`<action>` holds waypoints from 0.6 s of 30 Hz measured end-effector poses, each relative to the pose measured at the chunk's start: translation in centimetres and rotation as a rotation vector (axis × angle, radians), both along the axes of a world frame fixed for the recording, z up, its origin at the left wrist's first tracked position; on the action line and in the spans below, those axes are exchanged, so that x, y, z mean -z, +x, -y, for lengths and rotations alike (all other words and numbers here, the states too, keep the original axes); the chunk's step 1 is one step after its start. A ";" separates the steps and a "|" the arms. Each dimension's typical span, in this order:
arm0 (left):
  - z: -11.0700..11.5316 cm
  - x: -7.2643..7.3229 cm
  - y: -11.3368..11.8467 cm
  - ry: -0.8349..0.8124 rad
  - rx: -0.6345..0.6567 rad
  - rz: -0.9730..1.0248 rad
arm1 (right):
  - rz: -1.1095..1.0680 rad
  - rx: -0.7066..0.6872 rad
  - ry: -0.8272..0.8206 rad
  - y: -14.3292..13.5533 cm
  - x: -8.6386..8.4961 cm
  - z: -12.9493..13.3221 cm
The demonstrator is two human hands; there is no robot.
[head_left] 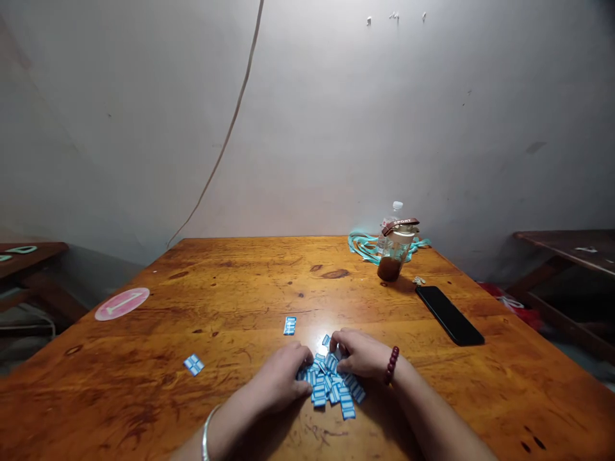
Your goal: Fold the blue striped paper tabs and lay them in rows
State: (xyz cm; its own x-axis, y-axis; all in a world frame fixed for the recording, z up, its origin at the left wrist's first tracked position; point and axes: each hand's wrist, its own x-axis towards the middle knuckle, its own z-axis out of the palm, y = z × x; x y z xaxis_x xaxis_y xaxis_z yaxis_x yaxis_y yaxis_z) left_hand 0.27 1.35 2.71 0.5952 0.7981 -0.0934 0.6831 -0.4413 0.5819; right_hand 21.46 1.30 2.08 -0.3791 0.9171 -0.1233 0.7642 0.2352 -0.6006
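A heap of small blue-and-white paper labels [331, 381] lies on the wooden table right in front of me, the pieces overlapping at many angles. My left hand [283, 378] is curled round the heap's left side, its thumb and fingertips touching the labels. From the right, my right hand [361, 354] reaches over the heap with bent fingers, gripping at its upper edge; what lies under the fingertips is partly hidden. One loose label piece [289, 326] sits beyond the heap, and another piece [193, 365] lies off to the left.
A black phone [450, 315] lies at the right. Behind it stand a cup of brown liquid [391, 264] with a strap and a clear bottle [397, 208], beside turquoise ribbons [364, 246]. A pink round sticker [122, 304] marks the table's left edge. A wall rises behind.
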 end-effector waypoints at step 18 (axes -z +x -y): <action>-2.0 0.4 0.8 -0.122 -0.024 0.417 | -0.585 0.140 -0.227 -0.7 0.2 -0.8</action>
